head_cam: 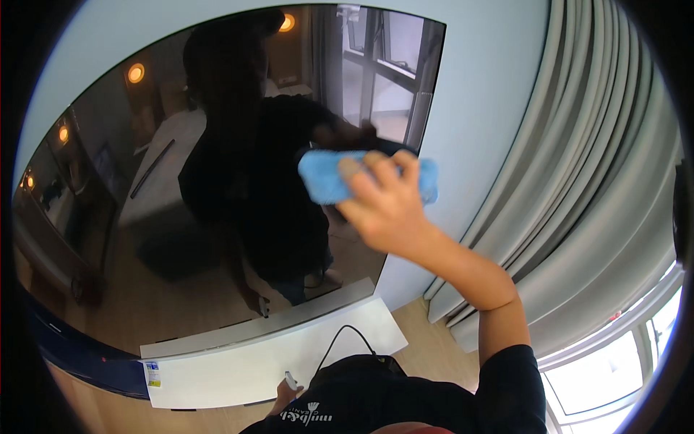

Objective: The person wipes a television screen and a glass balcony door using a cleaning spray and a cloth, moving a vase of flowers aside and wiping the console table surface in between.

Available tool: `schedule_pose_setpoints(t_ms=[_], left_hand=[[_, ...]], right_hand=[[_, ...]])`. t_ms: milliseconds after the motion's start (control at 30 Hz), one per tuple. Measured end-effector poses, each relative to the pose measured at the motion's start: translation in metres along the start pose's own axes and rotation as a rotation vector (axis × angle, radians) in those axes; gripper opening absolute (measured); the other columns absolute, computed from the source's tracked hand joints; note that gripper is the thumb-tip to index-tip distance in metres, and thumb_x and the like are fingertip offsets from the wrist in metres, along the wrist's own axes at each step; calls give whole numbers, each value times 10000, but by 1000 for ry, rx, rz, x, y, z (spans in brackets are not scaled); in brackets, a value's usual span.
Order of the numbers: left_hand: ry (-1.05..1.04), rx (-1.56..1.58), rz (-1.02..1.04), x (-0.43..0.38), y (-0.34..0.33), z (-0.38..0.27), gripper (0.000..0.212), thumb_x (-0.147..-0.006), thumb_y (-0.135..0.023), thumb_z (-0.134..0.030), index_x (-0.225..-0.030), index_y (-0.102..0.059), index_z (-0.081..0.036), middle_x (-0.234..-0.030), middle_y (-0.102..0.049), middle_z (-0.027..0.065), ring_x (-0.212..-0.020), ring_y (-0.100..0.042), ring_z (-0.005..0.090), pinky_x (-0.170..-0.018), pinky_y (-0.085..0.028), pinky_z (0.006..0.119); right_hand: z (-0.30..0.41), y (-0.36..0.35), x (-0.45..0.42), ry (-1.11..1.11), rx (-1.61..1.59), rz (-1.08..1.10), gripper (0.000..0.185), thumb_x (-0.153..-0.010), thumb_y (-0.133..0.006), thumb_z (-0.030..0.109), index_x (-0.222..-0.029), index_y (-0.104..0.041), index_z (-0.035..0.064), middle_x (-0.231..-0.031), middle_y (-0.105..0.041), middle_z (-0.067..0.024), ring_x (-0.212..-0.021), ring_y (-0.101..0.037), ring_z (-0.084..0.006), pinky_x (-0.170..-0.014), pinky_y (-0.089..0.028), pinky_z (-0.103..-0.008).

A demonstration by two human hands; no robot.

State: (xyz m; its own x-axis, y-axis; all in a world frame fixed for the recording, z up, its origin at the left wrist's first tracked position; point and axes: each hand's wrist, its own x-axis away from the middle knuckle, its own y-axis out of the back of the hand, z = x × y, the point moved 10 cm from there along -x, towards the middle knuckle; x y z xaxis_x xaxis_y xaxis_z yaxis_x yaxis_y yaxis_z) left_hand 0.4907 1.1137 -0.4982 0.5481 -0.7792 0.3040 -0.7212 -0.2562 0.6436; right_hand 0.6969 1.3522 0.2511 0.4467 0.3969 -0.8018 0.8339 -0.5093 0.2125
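Note:
My right hand (386,200) is spread over a folded blue cleaning cloth (324,176), gripping it with the fingers on top. The cloth lies across the right edge of a large, glossy black television screen (162,228) on the wall, partly over the pale wall beside it. Motion blurs both hand and cloth a little. Low down near my body, my left hand (284,393) holds a small white object (291,381), which looks like a spray bottle's head. My torso hides most of that hand and what it holds.
Below the screen stands a white console (227,374) bearing a printed label (153,374). A black cable (347,327) loops above it near my body. Long grey curtains (553,217) hang at the right, by a bright window (602,385). Wooden floor (434,328) shows between console and curtains.

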Motion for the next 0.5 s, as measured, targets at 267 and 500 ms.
schedule_pose_setpoints(t_ms=[267,500], left_hand=[[-54,-46,-20,5,15,-7,507,-621,-848,-356,-954,-630,-40,-873,-684,120,-843,-669,298,-750,-527,392],[-27,-68,2,12,11,4,516,-619,-851,-351,-961,-624,-38,-885,-683,117,-845,-667,301,-756,-523,400]], right_hand=[[-115,33,-10,-403,369,-47,268,-703,-588,18,-920,-711,118,-1127,-550,-112,-995,-519,-276,-826,-329,-416],[-144,63,5,-533,336,-189,435,-734,-520,-91,-1083,-683,112,-1131,-534,-93,-999,-480,-282,-832,-329,-397]])
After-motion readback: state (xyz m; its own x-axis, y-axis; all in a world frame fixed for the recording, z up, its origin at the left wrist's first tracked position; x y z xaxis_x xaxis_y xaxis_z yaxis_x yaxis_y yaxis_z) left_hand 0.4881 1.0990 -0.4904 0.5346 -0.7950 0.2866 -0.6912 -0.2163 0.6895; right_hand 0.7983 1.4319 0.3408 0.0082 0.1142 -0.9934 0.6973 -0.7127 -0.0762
